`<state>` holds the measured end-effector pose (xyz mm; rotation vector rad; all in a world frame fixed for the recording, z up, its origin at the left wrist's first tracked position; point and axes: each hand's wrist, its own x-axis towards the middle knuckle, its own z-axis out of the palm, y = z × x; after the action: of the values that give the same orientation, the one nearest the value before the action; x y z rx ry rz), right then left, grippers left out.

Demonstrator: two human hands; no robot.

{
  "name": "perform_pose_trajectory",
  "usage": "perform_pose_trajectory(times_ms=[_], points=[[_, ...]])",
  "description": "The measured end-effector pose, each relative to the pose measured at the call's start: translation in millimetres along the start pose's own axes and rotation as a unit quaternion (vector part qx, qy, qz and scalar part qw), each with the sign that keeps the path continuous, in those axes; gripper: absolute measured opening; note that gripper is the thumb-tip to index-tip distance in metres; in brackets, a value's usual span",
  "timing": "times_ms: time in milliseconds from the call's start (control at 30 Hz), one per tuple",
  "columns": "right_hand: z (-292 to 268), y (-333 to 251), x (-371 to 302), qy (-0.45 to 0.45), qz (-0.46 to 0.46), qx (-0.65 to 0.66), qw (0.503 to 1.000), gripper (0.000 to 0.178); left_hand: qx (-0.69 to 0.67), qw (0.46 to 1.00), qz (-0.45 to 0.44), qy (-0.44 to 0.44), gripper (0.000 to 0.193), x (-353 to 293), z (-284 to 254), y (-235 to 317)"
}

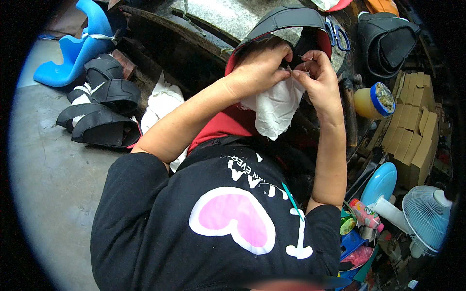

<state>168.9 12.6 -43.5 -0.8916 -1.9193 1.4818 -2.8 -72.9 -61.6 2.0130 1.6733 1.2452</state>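
Observation:
A curved black padded shell with a red lining (286, 18) arches around my hands. White cloth (277, 112) hangs from its lower side, below my fingers. My left hand (262, 67) is inside the curve, fingers bent and closed, pinching a bit of the white cloth. Just to the right, my right hand (318, 77) pinches a thin white thread between thumb and forefinger. The fingertips of both hands almost meet. Blue-handled scissors (338, 37) lie against the shell's right edge.
Similar black shells (104, 119) are piled at left, beside a blue curved form (80, 48). Another black shell (388, 43) is at the upper right. A yellowish jar with a blue lid (374, 101), stacked cardboard boxes (412, 126) and a blue fan (427, 218) stand on the right.

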Motion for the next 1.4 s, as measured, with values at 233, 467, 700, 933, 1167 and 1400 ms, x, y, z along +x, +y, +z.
perform_pose_trajectory(times_ms=[233, 467, 700, 933, 1167, 1400], points=[[14, -4, -7, 0.065, -0.002, 0.043, 0.997, 0.032, -0.004, 1.0, 0.0, -0.003, 0.035, -1, 4, -4], [18, 3, -5, 0.132, -0.07, 0.096, 0.984, 0.029, 0.01, 1.0, 0.005, 0.012, 0.041, -3, 7, -4], [14, 10, -6, 0.162, -0.075, -0.065, 0.982, 0.027, -0.006, 1.0, -0.004, 0.013, 0.035, -7, 7, 2], [-14, -5, -18, 0.083, -0.044, 0.085, 0.992, 0.027, -0.046, 0.998, -0.023, -0.045, 0.027, -4, 4, 1], [-26, -11, -25, 0.002, -0.233, -0.361, 0.903, 0.034, -0.136, 0.987, -0.055, -0.067, 0.023, -5, 1, 2], [-29, -4, -11, 0.014, -0.321, -0.465, 0.825, 0.019, -0.076, 0.997, -0.009, 0.031, 0.022, -6, 5, 3]])
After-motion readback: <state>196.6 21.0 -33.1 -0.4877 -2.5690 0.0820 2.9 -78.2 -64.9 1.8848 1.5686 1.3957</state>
